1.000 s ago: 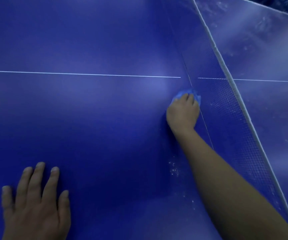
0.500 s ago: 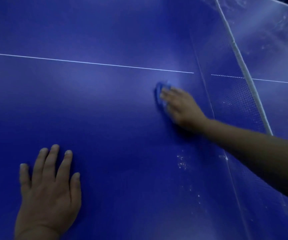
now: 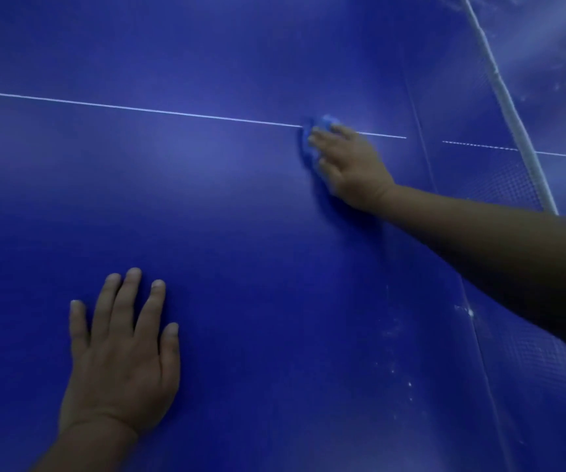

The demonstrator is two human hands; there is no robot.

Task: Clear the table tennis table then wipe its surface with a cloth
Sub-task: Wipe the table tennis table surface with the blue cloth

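Observation:
The blue table tennis table (image 3: pixel 234 212) fills the view, with a white centre line (image 3: pixel 138 109) running across it. My right hand (image 3: pixel 351 165) reaches in from the right and presses a small blue cloth (image 3: pixel 312 137) flat on the table, right on the white line. Only the cloth's left and top edges show past my fingers. My left hand (image 3: pixel 121 356) lies flat on the table at the lower left, fingers spread and holding nothing.
The net (image 3: pixel 499 178) with its white top band (image 3: pixel 510 107) runs diagonally along the right side. White dust specks (image 3: pixel 401 356) lie on the table near the net's base. The far half of the table (image 3: pixel 554 63) beyond the net looks dusty.
My right hand has slid the cloth left, away from the net, and up onto the white line. My left hand stays planted on the table.

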